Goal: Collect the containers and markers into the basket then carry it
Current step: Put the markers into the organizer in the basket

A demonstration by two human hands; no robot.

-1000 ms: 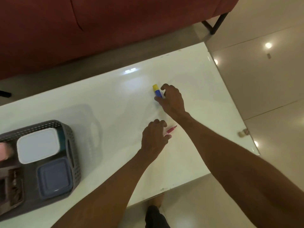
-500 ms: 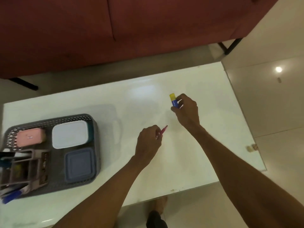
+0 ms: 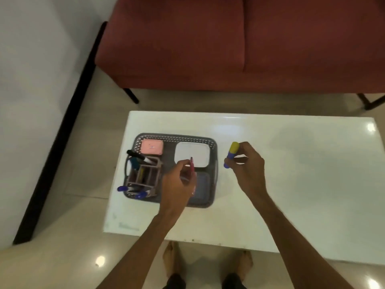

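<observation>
Blocking blue container — left hand, basket.

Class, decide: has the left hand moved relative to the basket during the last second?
Yes. The left hand, holding the pink marker, moved from beside the basket to over it.

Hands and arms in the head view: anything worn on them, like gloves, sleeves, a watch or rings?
Both the left hand and right hand are bare, with no gloves. Both forearms are uncovered to the frame edge, with no sleeves or watch showing. Rings cannot be ruled out through the blur.
</observation>
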